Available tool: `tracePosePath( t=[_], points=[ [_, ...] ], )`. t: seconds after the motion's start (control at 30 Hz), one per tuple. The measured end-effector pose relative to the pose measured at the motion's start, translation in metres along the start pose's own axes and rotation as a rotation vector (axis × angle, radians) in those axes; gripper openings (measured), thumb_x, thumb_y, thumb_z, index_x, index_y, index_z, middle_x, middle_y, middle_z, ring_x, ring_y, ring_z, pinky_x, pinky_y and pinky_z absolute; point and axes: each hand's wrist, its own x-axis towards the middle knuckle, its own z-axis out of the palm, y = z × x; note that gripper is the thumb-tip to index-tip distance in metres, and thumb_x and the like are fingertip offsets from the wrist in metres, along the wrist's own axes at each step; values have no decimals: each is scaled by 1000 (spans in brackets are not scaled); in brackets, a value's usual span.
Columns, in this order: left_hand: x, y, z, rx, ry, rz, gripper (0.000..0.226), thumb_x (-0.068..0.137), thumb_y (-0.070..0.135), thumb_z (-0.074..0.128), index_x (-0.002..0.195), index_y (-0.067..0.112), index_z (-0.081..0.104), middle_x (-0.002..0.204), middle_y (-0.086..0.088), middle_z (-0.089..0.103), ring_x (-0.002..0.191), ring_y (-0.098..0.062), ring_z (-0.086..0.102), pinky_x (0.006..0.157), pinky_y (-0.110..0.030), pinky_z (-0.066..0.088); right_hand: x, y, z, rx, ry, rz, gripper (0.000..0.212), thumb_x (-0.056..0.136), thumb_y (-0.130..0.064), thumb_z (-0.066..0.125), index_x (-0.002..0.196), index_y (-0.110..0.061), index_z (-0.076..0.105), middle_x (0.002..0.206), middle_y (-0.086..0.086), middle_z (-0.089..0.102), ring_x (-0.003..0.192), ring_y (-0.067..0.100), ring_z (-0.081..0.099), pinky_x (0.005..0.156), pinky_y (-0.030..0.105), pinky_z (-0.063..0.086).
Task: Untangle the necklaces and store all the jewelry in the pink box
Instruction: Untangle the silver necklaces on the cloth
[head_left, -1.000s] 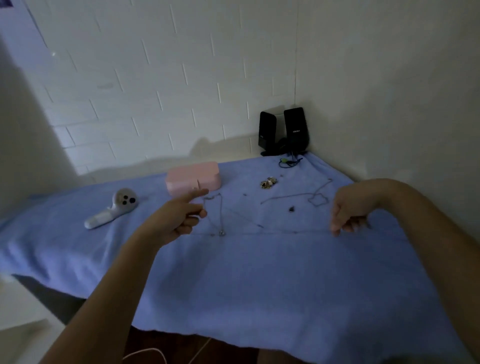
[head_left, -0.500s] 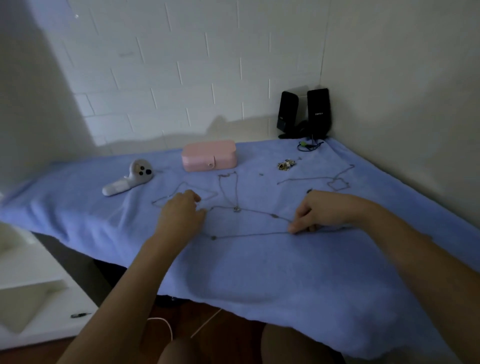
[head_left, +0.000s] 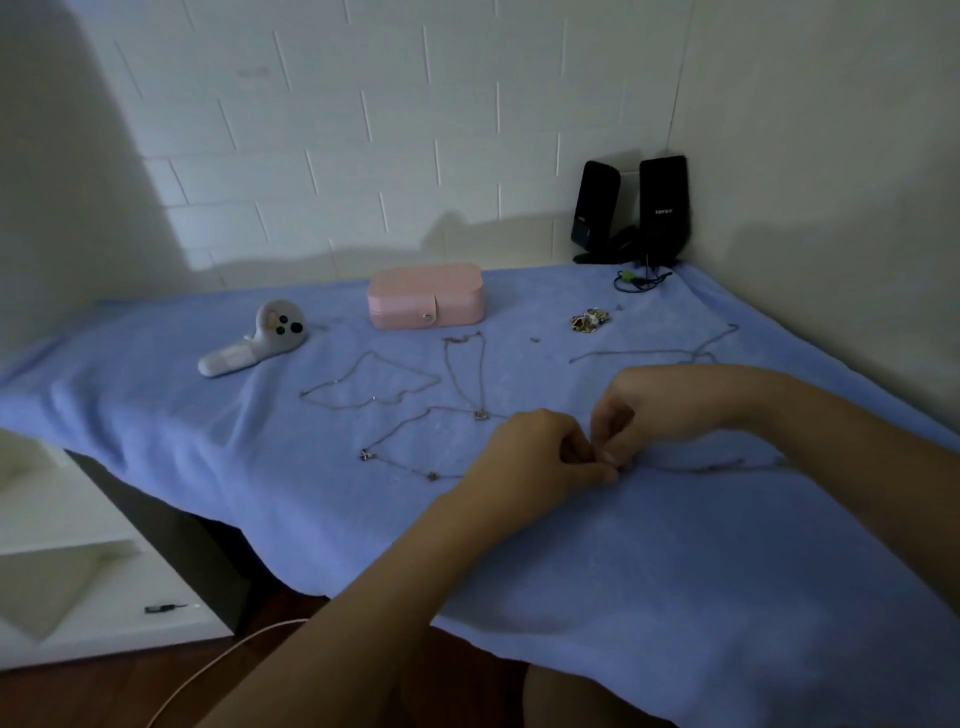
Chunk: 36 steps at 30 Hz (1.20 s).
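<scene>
Your left hand (head_left: 540, 457) and right hand (head_left: 665, 405) are bunched together low over the blue cloth (head_left: 623, 571), fingers curled on both, fingertips meeting at 1 spot; both look to be pinching the long charm necklace (head_left: 432, 475) right there. That chain trails out to the left of your left hand with 2 little charms showing, and it runs off to the right under your right wrist too.

Just beyond your left hand lies a pendant necklace (head_left: 479, 414), its pendant close to your knuckles and its chain running away from you. Left of that sits a thin chain (head_left: 374, 384) in a loose loop. Beyond your right hand is 1 more chain (head_left: 649, 354), stretched out flat.

The pink box (head_left: 426, 304) is well past your left hand, near the wall, lid closed, clasp facing you. A small heap of jewelry (head_left: 589, 320) sits beyond your right hand, to the right of the box.

Far left of your left hand there's a white controller (head_left: 254, 340); 2 black speakers (head_left: 631, 208) stand in the corner past your right hand.
</scene>
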Motion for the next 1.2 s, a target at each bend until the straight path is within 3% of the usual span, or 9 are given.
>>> tracePosePath(
  t=[0.13,0.33,0.63,0.73,0.83,0.9,0.97,1.07,1.2],
  points=[
    [6,-5,-2,-286,-6,-78,13,85,22,69,78,11,67,71,-2,69,60,-2,60,64,-19,51,11,11,-17,332,-90,-26,6,83,-8,68,89,-8,70,86,7,73,73,11,67,73,22,51],
    [8,-20,2,-387,129,-153,15,88,26,65,76,16,63,57,9,54,45,1,43,48,-10,34,24,31,-7,609,-58,-88,18,79,4,66,92,-7,72,88,13,74,78,16,70,74,22,56],
    [6,-19,-1,-404,66,-184,14,79,23,74,67,30,71,39,12,47,46,-3,38,47,-10,32,20,27,-3,528,105,-129,8,74,-13,73,82,-10,71,76,7,72,67,11,64,66,17,51],
    [5,-18,-4,-472,10,-218,6,79,22,75,75,26,77,63,7,70,62,-7,56,60,-13,44,15,24,-5,617,114,-168,16,70,-14,71,84,-9,67,79,10,73,72,15,68,66,19,53],
    [3,-14,-8,-547,-65,-236,7,80,23,74,84,24,79,81,0,75,73,-12,64,72,-21,49,9,22,-8,651,172,-228,17,70,-13,69,84,-7,63,79,10,73,72,16,69,67,20,54],
    [2,-12,-11,-614,-117,-228,14,84,18,69,95,18,77,78,9,72,60,4,61,61,-9,46,6,20,-10,674,205,-270,16,72,-12,69,84,-7,60,77,8,72,72,16,68,68,20,54],
    [0,-8,-13,-697,-160,-219,20,88,18,62,104,15,73,56,26,59,39,2,43,44,-7,31,5,20,-10,737,191,-315,16,77,-7,71,84,-7,57,75,6,69,72,16,66,69,22,52],
    [1,-9,-12,-873,-179,-195,30,84,31,55,105,19,74,50,10,25,46,-6,21,43,-17,19,6,19,-8,835,157,-367,9,80,-3,60,84,-8,54,73,4,63,71,15,61,69,22,50],
    [2,-10,-12,-1038,-153,-156,35,82,28,52,106,12,71,58,6,47,51,-5,35,47,-14,31,6,19,-9,936,157,-428,10,80,0,54,83,-9,52,72,6,59,70,16,58,69,24,50]
  ],
)
